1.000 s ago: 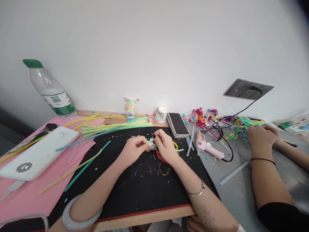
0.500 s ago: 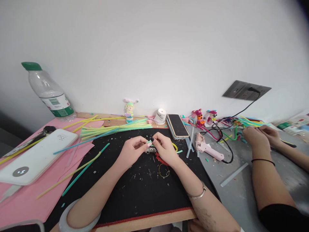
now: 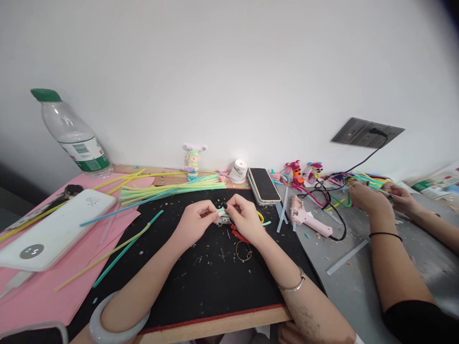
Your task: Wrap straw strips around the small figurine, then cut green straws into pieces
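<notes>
Over the black mat [image 3: 215,282], my left hand [image 3: 196,220] and my right hand [image 3: 246,220] meet fingertip to fingertip. Both pinch a short mint-green pipe cleaner [image 3: 220,210], mostly covered by the fingers. Just beneath them lies a metal tool with red handles [image 3: 238,234], which looks like pliers; my right hand partly hides it. A thin rubber band [image 3: 244,251] rests on the mat below my right hand. Yellow and mint pipe cleaner ends stick out behind that hand.
A bundle of pipe cleaners [image 3: 172,190], a figurine [image 3: 192,162], a paper cup [image 3: 239,171] and a phone [image 3: 264,185] line the back. Left are a power bank [image 3: 68,224] and bottle [image 3: 77,134]. Right are a pink glue gun [image 3: 310,222] and a co-worker's hands [image 3: 369,198].
My hands stay together on the mint pipe cleaner, with small shifts of the fingers. The co-worker's near hand has moved left, and their hands are further apart.
</notes>
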Motion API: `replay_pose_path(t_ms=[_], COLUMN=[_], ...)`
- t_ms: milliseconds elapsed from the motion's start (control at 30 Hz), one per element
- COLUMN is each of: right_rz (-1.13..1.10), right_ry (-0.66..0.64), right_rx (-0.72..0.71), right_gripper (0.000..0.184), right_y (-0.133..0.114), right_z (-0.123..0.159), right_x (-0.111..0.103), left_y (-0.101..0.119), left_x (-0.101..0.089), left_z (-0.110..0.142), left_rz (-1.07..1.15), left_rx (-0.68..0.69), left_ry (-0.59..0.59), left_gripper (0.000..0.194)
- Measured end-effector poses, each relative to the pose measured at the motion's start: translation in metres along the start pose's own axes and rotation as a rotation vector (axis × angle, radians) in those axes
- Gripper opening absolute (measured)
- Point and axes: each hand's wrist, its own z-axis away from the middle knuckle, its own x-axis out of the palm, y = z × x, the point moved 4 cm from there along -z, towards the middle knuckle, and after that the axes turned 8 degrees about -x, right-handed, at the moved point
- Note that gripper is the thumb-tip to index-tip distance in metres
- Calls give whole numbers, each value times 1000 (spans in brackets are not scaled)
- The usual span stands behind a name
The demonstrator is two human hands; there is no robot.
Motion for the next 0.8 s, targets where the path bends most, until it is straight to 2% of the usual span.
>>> replay_pose_path(t_ms=[500,633,733,800], right_rz=[-6,-26,-52,-76], right_ry=[-73,-54,-38,-37], right_rx=[-55,-41,-12,18], right_gripper=[14,15,15,16], right_y=[-3,-1,2,4], right_z=[-3,-4,-4,-3], right_x=[-6,-6,-5,-4], left_y=[5,1,1,3], left_x=[-3,-3,-4,-4], left_z=[2,1,3,5], left_rz=[-52,-66,-85,-133], left_rx=[18,11,73,128], left_ry=[-13,43,102,136], left_gripper=[13,5,19,20])
